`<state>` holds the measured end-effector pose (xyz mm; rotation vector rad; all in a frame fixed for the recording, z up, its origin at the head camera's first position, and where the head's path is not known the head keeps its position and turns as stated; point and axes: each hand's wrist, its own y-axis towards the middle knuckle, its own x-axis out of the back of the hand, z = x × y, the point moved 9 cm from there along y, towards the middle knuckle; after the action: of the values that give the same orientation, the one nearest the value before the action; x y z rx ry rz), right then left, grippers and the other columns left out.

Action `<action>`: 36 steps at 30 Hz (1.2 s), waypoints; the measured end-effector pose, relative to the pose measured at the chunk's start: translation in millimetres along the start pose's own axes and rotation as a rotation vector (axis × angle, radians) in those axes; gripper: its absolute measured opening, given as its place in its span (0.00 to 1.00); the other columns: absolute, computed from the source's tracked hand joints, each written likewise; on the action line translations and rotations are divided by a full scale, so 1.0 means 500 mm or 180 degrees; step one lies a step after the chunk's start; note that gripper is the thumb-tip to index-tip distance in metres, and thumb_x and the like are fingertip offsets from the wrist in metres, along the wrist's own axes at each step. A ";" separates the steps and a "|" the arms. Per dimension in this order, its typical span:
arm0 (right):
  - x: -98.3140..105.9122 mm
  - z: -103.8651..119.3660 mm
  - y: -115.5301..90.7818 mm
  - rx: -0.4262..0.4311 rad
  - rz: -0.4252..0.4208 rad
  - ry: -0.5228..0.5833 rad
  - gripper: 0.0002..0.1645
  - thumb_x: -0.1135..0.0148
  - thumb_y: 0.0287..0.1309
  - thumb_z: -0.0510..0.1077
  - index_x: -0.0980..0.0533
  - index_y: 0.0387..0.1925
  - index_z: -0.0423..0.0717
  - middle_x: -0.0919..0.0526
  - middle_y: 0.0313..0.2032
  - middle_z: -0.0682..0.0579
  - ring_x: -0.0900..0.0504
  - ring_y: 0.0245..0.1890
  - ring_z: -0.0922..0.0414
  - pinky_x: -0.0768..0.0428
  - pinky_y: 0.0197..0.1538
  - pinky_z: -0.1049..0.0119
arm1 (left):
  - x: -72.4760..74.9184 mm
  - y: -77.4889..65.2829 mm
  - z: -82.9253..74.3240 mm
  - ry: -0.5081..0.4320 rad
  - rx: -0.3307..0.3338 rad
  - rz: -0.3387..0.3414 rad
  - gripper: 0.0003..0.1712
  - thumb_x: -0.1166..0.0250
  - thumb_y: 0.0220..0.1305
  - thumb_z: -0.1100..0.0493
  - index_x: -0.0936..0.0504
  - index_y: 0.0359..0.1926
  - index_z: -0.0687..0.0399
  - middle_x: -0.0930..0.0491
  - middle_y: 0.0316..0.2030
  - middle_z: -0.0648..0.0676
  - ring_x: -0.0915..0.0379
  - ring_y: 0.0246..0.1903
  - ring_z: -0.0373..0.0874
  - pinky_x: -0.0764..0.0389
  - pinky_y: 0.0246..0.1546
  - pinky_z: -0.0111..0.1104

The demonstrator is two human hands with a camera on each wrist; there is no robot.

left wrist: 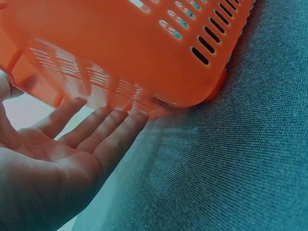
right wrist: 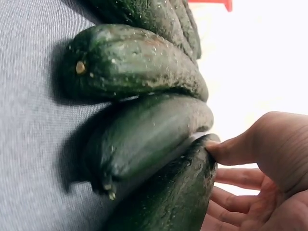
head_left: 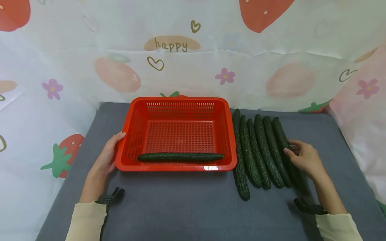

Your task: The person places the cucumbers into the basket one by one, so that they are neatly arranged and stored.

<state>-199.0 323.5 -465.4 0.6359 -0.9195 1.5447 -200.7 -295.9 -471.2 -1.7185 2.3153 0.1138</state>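
Observation:
My left hand (head_left: 106,154) holds the left side of a red plastic basket (head_left: 178,168), its thumb over the rim. The left wrist view shows the fingers (left wrist: 98,130) against the slotted outer wall of the basket. Inside, a single cucumber (head_left: 181,157) lies crosswise near the front wall. To the right of the basket, several dark green cucumbers (head_left: 250,157) lie side by side, lengthwise. My right hand (head_left: 306,160) grips the rightmost cucumber (head_left: 281,135) near its middle, thumb on top. That cucumber's near end is slightly tilted in the right wrist view; its underside is hidden.
Grey cloth covers the table (head_left: 181,207). A white curtain (head_left: 187,73) printed with strawberries, hearts and flowers hangs behind and at the sides. A black strap (head_left: 111,196) is on the left wrist, and another strap (head_left: 309,206) on the right.

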 end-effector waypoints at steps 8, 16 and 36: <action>0.007 -0.002 0.008 -0.0193 0.0210 -0.0417 0.39 0.50 0.80 0.54 0.38 0.75 0.27 0.26 0.65 0.21 0.22 0.61 0.25 0.21 0.54 0.29 | -0.001 -0.004 0.001 -0.0032 -0.0002 -0.0004 0.17 0.59 0.87 0.51 0.27 0.61 0.44 0.16 0.46 0.42 0.16 0.42 0.34 0.13 0.44 0.26; 0.013 -0.007 0.013 -0.0259 0.0290 -0.0702 0.47 0.45 0.77 0.61 0.38 0.73 0.23 0.23 0.60 0.21 0.20 0.55 0.25 0.19 0.44 0.36 | -0.001 -0.003 0.004 -0.0020 0.0077 -0.0032 0.17 0.58 0.87 0.49 0.29 0.64 0.44 0.17 0.48 0.42 0.18 0.44 0.33 0.13 0.46 0.26; 0.022 0.000 0.003 -0.0203 0.0099 -0.0410 0.43 0.45 0.78 0.60 0.34 0.71 0.25 0.25 0.62 0.19 0.21 0.56 0.24 0.19 0.45 0.35 | 0.000 -0.003 0.003 -0.0083 0.0103 -0.0071 0.17 0.59 0.87 0.48 0.27 0.63 0.42 0.17 0.49 0.41 0.18 0.45 0.32 0.14 0.46 0.26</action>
<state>-202.3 329.4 -456.4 0.6843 -1.0761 1.5090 -199.2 -296.2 -472.4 -1.7167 2.2665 0.0934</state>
